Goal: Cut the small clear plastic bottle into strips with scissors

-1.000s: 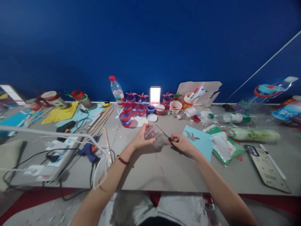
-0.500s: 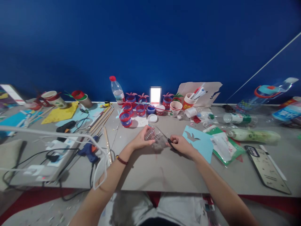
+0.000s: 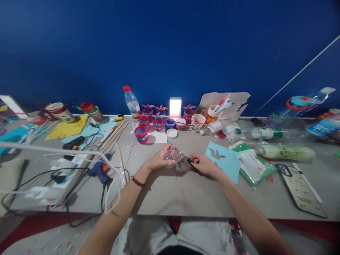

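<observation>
The clear plastic piece (image 3: 174, 156) sits just above the table (image 3: 186, 191), gripped by the left hand (image 3: 159, 160) to steady it, while the right hand (image 3: 203, 163) closes on what seem scissors (image 3: 190, 163) at its edge.

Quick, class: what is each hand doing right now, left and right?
Left hand: closed around a clear plastic bottle piece.
Right hand: closed on black-handled scissors, blades at the plastic.
</observation>
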`<state>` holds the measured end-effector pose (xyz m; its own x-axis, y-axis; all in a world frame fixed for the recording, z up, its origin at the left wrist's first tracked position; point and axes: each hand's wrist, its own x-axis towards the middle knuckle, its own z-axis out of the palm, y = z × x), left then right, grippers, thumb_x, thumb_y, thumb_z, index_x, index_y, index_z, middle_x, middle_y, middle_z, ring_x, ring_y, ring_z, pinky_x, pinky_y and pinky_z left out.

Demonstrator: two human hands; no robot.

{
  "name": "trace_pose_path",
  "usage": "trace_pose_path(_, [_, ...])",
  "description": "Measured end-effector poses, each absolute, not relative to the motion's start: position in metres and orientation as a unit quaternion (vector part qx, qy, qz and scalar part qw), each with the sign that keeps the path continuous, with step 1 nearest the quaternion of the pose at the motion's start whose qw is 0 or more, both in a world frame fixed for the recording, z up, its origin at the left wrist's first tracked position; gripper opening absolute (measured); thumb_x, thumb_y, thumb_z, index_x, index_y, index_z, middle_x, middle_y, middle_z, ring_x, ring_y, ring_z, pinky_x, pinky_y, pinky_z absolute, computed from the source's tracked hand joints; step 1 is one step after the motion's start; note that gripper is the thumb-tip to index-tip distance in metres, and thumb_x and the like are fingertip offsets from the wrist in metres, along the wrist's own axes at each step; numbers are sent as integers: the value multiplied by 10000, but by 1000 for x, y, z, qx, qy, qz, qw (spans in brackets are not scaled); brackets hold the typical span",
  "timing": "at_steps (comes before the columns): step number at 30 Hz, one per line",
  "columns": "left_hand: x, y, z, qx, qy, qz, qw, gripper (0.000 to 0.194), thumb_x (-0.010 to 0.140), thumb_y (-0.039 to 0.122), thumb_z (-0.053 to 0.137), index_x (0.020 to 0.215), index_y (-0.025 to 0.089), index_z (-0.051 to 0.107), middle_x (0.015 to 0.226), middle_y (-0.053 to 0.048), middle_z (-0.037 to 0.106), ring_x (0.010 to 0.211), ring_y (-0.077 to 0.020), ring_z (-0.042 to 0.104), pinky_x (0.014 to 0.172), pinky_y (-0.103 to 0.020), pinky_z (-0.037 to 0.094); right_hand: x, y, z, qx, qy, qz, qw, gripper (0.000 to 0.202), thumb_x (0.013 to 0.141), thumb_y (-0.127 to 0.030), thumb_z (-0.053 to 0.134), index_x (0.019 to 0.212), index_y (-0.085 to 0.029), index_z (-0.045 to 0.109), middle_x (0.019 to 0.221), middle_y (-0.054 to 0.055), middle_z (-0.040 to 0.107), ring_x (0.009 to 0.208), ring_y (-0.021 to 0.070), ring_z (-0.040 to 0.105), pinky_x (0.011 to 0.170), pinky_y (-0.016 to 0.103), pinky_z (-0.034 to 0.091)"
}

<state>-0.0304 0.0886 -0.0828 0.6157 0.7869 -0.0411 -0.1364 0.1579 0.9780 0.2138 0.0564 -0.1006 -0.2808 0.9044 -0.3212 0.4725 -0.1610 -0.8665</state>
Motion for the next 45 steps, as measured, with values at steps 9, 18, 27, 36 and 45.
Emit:
trace_pose_path(9, [-32, 92, -85, 552, 319, 382, 669, 609, 628, 364, 823, 1075, 198, 445, 1066, -63, 568, 937, -171, 572, 812, -288, 443, 215, 62, -98, -580, -545, 550, 254, 536, 687, -635, 688, 741, -177, 416, 482, -67, 393, 367, 42, 286, 329, 142, 163])
trace_pose_path(18, [-28, 92, -89, 595, 353, 402, 600, 615, 643, 366, 811, 1106, 207, 438, 1090, -68, 556, 923, -177, 585, 842, -319, 466, 215, 58, -97, -558, -536, 590, 232, 540, 700, -652, 674, 815, -177, 446, 520, -70, 394, 389, 41, 303, 339, 140, 178])
trace_pose_path(27, [-26, 90, -92, 712, 385, 388, 441, 648, 659, 317, 789, 1197, 198, 449, 1201, -116, 555, 1150, -263, 535, 1031, -437, 419, 208, 66, -93, -617, -502, 522, 308, 628, 590, -722, 687, 788, -173, 455, 531, -63, 407, 397, 35, 289, 348, 155, 174])
trace_pose_path(36, [-26, 88, -88, 643, 351, 416, 539, 596, 687, 331, 775, 1156, 196, 434, 1129, -86, 575, 1016, -197, 582, 916, -342, 479, 215, 66, -78, -532, -398, 652, 367, 696, 566, -780, 656, 819, -180, 410, 542, -69, 401, 397, 18, 218, 367, 143, 135])
trace_pose_path(45, [-21, 92, -90, 594, 393, 489, 504, 621, 658, 338, 791, 1150, 209, 434, 1110, -67, 554, 969, -175, 584, 884, -343, 485, 215, 64, -101, -535, -500, 613, 297, 542, 678, -630, 680, 825, -180, 416, 527, -85, 357, 395, 26, 251, 380, 143, 145])
